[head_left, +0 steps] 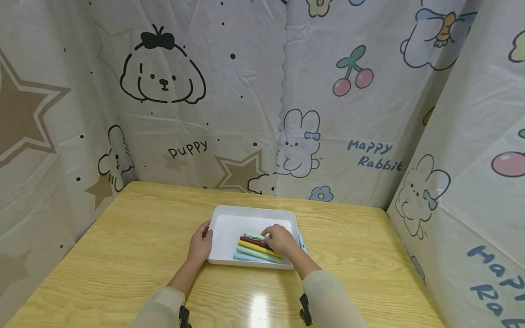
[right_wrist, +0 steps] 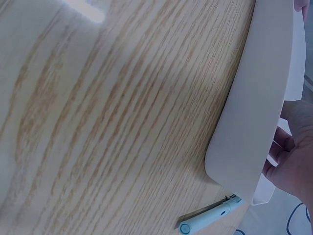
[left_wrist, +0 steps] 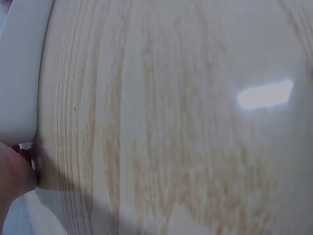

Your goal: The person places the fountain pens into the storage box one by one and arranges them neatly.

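A white tray [head_left: 229, 232] lies on the table with several pens side by side in its right half: light green, dark red, yellow [head_left: 259, 248], green and light blue. At the tray's left side, my left hand [head_left: 200, 244] grips the wall near the front corner. My right hand [head_left: 280, 239] reaches over the right part of the tray. Its thumb and fingertips pinch the end of the rearmost light green pen [head_left: 252, 236]. In the right wrist view the tray wall hides those fingertips and the pens; my right hand [right_wrist: 296, 156] shows curled fingers.
A light blue pen [right_wrist: 210, 218] lies on the wooden table [head_left: 156, 228] just outside the tray's right side. Printed cloth [head_left: 246, 114] hangs behind the table and along both sides.
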`<state>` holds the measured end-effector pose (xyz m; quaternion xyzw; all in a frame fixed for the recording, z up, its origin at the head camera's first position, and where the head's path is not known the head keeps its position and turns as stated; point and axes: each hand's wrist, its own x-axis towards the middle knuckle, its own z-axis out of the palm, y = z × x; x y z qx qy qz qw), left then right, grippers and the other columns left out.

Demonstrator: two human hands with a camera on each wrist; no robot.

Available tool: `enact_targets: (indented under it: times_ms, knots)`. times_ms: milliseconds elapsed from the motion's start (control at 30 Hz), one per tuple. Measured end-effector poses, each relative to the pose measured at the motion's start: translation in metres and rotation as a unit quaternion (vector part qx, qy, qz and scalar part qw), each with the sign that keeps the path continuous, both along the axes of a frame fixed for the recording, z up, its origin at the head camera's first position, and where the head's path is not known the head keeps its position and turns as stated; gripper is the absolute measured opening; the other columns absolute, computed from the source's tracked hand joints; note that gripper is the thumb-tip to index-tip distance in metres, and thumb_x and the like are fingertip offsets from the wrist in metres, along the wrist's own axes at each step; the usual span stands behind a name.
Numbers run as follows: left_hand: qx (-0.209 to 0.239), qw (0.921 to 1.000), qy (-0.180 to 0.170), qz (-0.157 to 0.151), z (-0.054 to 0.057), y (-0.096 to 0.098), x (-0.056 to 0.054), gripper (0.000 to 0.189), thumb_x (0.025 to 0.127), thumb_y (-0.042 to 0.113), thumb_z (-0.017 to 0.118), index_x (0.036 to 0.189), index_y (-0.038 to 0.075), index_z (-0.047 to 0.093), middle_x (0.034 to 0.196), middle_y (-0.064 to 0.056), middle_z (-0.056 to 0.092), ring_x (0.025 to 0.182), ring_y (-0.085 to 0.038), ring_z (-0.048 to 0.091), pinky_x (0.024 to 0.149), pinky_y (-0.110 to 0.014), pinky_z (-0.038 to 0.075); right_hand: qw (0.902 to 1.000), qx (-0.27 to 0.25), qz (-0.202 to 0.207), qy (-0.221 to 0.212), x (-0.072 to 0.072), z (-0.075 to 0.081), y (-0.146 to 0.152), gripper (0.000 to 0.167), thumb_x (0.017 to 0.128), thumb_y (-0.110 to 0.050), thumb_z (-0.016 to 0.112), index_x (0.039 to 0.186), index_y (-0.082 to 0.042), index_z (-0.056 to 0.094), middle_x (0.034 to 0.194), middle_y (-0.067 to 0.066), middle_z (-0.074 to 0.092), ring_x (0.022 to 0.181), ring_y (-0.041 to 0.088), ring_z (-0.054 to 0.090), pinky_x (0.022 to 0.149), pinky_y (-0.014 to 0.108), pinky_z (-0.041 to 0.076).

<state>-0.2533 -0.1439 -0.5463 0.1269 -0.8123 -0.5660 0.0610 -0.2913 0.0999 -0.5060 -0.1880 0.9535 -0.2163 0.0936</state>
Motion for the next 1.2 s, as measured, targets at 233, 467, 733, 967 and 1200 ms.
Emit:
enact_targets:
  times_ms: [233, 467, 733, 967, 1200]
  knots:
    - [-0.001, 1.0000, 0.001, 0.000, -0.001, 0.000, 0.000, 0.041, 0.100, 0.015, 0.038, 0.140, 0.007, 0.041, 0.129, -0.020, 0.052, 0.113, -0.031, 0.049, 0.094, -0.045, 0.042, 0.9999, 0.009, 0.004, 0.006, 0.000, 0.000, -0.001, 0.018, 0.090, -0.015, 0.060, 0.104, -0.012, 0.071, 0.084, 0.002, 0.057, 0.072, 0.012, 0.049, 0.063, 0.028, 0.043]
    - [-0.001, 1.0000, 0.003, 0.002, 0.000, 0.000, 0.000, 0.041, 0.100, 0.015, 0.038, 0.140, 0.007, 0.041, 0.128, -0.021, 0.053, 0.112, -0.031, 0.050, 0.093, -0.045, 0.043, 0.9999, 0.010, 0.006, -0.003, 0.000, 0.001, -0.002, 0.019, 0.090, -0.014, 0.060, 0.105, -0.013, 0.072, 0.087, 0.003, 0.058, 0.074, 0.013, 0.049, 0.068, 0.030, 0.044]
    - [0.007, 1.0000, 0.000, 0.002, -0.001, 0.001, 0.000, 0.041, 0.100, 0.014, 0.038, 0.140, 0.008, 0.041, 0.128, -0.020, 0.053, 0.111, -0.030, 0.050, 0.092, -0.043, 0.043, 0.9997, 0.017, 0.018, 0.003, -0.001, 0.001, -0.004, 0.020, 0.088, -0.012, 0.059, 0.104, -0.013, 0.072, 0.087, 0.004, 0.059, 0.075, 0.014, 0.048, 0.067, 0.030, 0.043]
    - [0.003, 1.0000, 0.003, -0.001, 0.000, 0.000, 0.000, 0.041, 0.100, 0.014, 0.038, 0.140, 0.006, 0.041, 0.128, -0.021, 0.052, 0.113, -0.031, 0.049, 0.094, -0.045, 0.042, 0.9997, 0.020, 0.009, -0.010, -0.001, 0.006, -0.005, 0.021, 0.088, -0.012, 0.060, 0.106, -0.014, 0.071, 0.094, 0.005, 0.061, 0.083, 0.016, 0.053, 0.076, 0.038, 0.047]
    - [0.002, 1.0000, 0.002, 0.000, -0.002, 0.000, -0.001, 0.041, 0.100, 0.014, 0.038, 0.140, 0.007, 0.041, 0.127, -0.021, 0.053, 0.112, -0.031, 0.049, 0.094, -0.045, 0.042, 0.9999, -0.006, 0.008, -0.003, -0.002, 0.010, -0.002, 0.021, 0.087, -0.015, 0.061, 0.105, -0.010, 0.070, 0.097, 0.008, 0.062, 0.087, 0.020, 0.057, 0.078, 0.039, 0.049]
